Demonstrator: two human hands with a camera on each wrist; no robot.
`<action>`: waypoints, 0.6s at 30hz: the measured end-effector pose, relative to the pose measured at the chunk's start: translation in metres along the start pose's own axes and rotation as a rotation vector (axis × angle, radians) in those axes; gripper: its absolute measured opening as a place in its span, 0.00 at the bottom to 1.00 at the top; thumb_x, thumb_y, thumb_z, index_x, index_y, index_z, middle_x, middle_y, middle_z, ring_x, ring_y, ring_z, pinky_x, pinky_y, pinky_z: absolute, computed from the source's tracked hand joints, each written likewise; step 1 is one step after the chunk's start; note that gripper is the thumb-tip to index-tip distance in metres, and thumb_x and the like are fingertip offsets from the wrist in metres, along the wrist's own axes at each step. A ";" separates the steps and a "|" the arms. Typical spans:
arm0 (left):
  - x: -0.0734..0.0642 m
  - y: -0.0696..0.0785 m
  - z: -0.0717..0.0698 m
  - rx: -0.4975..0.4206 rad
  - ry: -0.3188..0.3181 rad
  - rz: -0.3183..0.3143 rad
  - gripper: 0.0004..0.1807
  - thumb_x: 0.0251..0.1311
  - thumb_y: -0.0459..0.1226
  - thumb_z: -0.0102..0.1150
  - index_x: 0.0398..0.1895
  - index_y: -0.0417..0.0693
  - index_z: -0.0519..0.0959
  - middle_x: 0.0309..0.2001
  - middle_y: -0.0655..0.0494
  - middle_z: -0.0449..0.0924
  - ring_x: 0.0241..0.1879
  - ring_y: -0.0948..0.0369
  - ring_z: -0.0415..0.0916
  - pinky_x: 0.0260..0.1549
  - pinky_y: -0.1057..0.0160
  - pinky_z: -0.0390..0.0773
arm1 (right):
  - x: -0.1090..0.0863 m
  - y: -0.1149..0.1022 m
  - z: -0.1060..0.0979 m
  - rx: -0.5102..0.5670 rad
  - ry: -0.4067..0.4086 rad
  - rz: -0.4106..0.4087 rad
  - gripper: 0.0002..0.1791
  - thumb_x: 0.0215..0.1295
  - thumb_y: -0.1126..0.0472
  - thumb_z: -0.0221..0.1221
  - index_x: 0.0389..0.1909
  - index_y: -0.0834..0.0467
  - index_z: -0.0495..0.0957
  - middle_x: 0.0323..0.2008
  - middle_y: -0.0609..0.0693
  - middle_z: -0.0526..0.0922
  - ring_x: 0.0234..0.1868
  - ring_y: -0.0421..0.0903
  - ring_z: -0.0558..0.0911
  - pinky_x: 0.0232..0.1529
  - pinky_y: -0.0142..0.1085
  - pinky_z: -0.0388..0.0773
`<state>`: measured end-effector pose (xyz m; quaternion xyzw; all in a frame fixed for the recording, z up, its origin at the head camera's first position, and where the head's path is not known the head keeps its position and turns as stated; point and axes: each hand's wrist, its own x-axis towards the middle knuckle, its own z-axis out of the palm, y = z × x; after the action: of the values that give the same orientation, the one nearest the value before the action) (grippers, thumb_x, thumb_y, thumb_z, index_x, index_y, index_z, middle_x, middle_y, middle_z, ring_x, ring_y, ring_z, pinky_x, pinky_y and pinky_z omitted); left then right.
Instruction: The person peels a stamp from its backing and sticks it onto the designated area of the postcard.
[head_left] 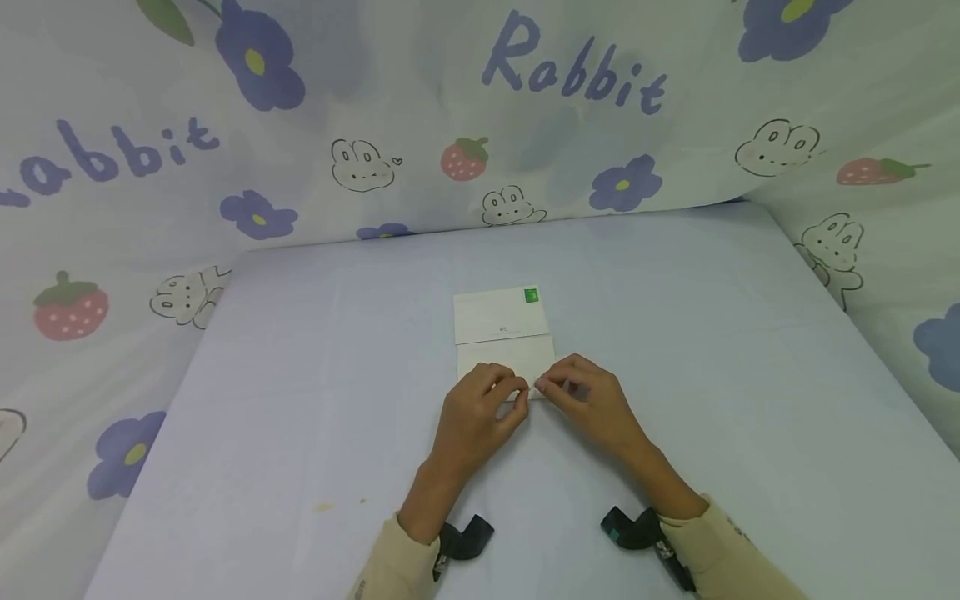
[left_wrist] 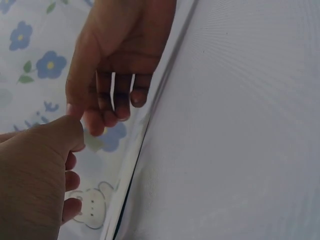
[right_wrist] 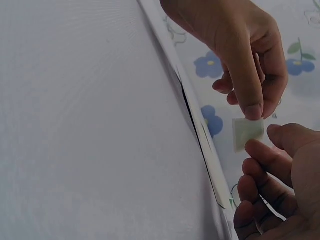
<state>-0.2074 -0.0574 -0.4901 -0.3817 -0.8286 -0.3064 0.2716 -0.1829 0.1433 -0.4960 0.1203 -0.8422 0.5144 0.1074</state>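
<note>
A small pale, see-through square (right_wrist: 246, 130), like a sticker, is pinched between thumb and finger of my left hand (head_left: 474, 421). My right hand (head_left: 598, 408) is close beside it, its index fingertip at the square's lower edge and its thumb a little apart. The other right fingers are loosely bent. Beneath both hands lies a flat white paper piece, like an envelope (head_left: 495, 317), with a line across its middle. On its upper right corner sits a green stamp (head_left: 532, 295). The hands cover part of its near edge.
A white cloth-covered table (head_left: 315, 358) spreads around the paper. Behind and at the sides hangs a printed curtain (head_left: 420, 100) with rabbits, flowers and strawberries. Black camera mounts (head_left: 468, 537) stick out from both wrists, near the beige sleeves (head_left: 397, 558).
</note>
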 end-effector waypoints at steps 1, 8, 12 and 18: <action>0.000 0.000 0.000 0.001 -0.002 0.005 0.03 0.54 0.29 0.67 0.30 0.45 0.85 0.36 0.58 0.79 0.33 0.63 0.75 0.29 0.69 0.76 | 0.000 -0.001 0.000 -0.002 0.000 0.013 0.04 0.66 0.56 0.67 0.34 0.51 0.88 0.36 0.38 0.82 0.35 0.39 0.77 0.36 0.33 0.76; -0.001 -0.001 0.000 0.029 -0.014 0.054 0.04 0.53 0.29 0.69 0.31 0.46 0.86 0.36 0.57 0.79 0.32 0.63 0.75 0.28 0.69 0.75 | 0.000 -0.004 0.002 0.011 -0.007 0.077 0.04 0.66 0.54 0.67 0.34 0.49 0.88 0.36 0.38 0.82 0.36 0.41 0.77 0.37 0.34 0.75; -0.001 -0.001 0.000 0.019 -0.015 0.062 0.03 0.54 0.30 0.69 0.32 0.44 0.87 0.36 0.57 0.80 0.33 0.63 0.75 0.28 0.69 0.75 | 0.000 -0.002 0.003 0.010 -0.014 0.079 0.03 0.66 0.56 0.67 0.35 0.51 0.87 0.36 0.39 0.82 0.37 0.40 0.77 0.38 0.34 0.75; -0.001 -0.001 0.002 -0.065 0.016 -0.059 0.02 0.56 0.31 0.68 0.33 0.44 0.86 0.37 0.57 0.79 0.35 0.62 0.75 0.32 0.65 0.74 | 0.000 -0.002 0.002 -0.003 0.015 0.053 0.03 0.65 0.58 0.68 0.34 0.54 0.87 0.35 0.39 0.82 0.35 0.40 0.78 0.37 0.34 0.75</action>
<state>-0.2086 -0.0570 -0.4925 -0.3634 -0.8269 -0.3442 0.2562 -0.1823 0.1402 -0.4952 0.0940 -0.8450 0.5168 0.1004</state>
